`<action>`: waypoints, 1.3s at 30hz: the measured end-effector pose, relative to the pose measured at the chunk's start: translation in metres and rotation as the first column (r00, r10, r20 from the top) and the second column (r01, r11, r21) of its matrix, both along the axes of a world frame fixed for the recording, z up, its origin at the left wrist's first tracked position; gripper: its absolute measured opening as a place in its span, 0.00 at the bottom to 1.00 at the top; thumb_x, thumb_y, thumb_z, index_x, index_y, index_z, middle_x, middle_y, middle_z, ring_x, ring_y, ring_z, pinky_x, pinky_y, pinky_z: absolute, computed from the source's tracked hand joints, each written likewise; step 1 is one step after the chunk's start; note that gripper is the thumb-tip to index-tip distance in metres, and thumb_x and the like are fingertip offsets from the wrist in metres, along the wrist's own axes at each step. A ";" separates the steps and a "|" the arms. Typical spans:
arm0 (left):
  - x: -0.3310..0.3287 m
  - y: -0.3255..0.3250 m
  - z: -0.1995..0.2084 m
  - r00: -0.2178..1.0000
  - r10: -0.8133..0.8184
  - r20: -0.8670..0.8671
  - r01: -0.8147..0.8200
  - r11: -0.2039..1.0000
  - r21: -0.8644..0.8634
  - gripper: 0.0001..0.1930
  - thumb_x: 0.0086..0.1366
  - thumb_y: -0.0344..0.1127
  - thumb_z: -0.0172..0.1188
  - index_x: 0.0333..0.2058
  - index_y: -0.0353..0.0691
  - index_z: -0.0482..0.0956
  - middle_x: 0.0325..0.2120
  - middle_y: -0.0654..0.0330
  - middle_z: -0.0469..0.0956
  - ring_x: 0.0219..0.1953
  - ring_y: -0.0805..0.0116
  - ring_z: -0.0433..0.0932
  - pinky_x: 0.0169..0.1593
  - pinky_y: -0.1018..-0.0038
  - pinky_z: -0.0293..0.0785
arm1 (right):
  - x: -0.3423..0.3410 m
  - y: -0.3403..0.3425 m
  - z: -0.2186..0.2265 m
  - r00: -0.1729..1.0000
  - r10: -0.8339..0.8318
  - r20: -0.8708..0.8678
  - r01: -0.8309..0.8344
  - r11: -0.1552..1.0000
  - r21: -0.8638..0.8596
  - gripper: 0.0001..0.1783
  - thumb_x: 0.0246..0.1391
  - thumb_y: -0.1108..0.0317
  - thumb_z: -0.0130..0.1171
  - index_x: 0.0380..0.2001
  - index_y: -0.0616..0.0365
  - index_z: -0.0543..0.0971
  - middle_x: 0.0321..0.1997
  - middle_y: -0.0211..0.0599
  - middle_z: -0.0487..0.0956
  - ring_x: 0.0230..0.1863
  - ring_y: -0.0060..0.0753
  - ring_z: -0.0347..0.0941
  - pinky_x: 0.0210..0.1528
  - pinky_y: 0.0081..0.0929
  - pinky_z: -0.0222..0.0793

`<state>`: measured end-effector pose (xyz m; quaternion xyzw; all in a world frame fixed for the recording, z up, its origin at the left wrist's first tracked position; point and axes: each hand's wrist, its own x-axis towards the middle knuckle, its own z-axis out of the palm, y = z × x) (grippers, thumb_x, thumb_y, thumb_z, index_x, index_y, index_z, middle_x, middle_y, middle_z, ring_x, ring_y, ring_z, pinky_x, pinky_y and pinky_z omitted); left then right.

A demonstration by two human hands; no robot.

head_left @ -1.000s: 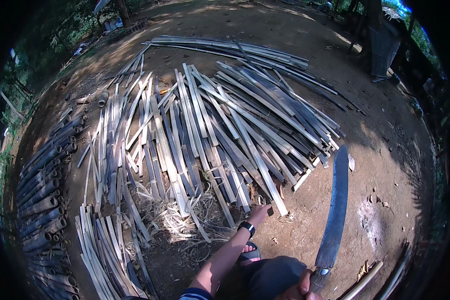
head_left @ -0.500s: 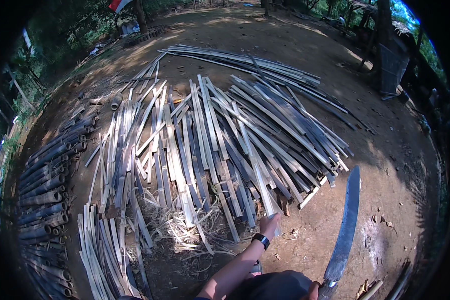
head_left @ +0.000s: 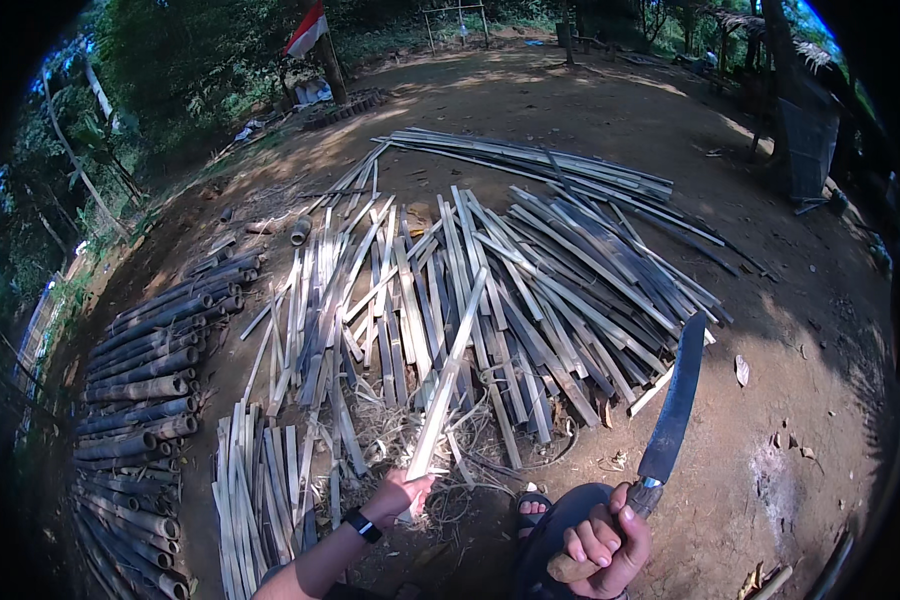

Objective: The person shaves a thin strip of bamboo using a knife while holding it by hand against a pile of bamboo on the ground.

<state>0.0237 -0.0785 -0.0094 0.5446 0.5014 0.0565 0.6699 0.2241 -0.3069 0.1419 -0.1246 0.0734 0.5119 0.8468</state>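
Observation:
My left hand [head_left: 400,496], with a dark band on the wrist, is closed around the near end of a pale split bamboo strip [head_left: 452,380]. The strip slants up and away over the pile of bamboo strips [head_left: 560,285]. On the right, my right hand [head_left: 610,548] grips the handle of a machete [head_left: 674,405], fingers curled round it beside my knee. Its long dark blade points up and away, apart from the strip. Thin curly bamboo shavings [head_left: 380,425] lie on the ground beyond my left hand.
Dark bamboo poles [head_left: 140,390] are stacked at the left, with more strips [head_left: 240,500] near them. A further bundle of strips [head_left: 530,155] lies beyond the pile. My sandalled foot [head_left: 533,510] stands between my hands. A red and white flag [head_left: 307,30] hangs far back.
My left hand has moved left and nearer, swinging the bamboo strip's near end with it. More of my right hand on the machete now shows. The view has shifted upward and left.

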 end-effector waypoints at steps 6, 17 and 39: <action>-0.147 -0.092 0.087 0.964 0.217 -0.152 -0.187 0.963 0.193 0.13 0.64 0.39 0.57 0.26 0.36 0.74 0.14 0.64 0.72 0.16 0.77 0.72 0.19 0.77 0.67 | -0.030 0.029 -0.016 0.941 -0.011 0.339 0.025 0.999 -0.037 0.06 0.59 0.66 0.48 0.32 0.52 0.63 0.11 0.19 0.55 0.08 0.14 0.53 0.14 0.20 0.58; -0.157 -0.138 0.108 0.735 0.469 0.489 -0.654 0.679 0.334 0.12 0.67 0.38 0.54 0.39 0.32 0.74 0.15 0.63 0.71 0.16 0.76 0.72 0.21 0.77 0.69 | -0.078 0.047 -0.007 0.580 0.164 0.798 -0.083 0.986 -0.142 0.11 0.54 0.72 0.58 0.27 0.58 0.65 0.12 0.26 0.62 0.08 0.16 0.56 0.11 0.18 0.54; -0.156 -0.073 0.072 0.591 0.346 0.728 -0.773 0.501 0.390 0.32 0.72 0.53 0.25 0.39 0.30 0.71 0.14 0.60 0.67 0.15 0.72 0.70 0.22 0.75 0.69 | -0.103 0.187 0.027 -0.041 -0.058 0.997 -0.096 0.994 0.054 0.14 0.55 0.64 0.60 0.22 0.60 0.69 0.16 0.22 0.68 0.16 0.13 0.61 0.18 0.18 0.56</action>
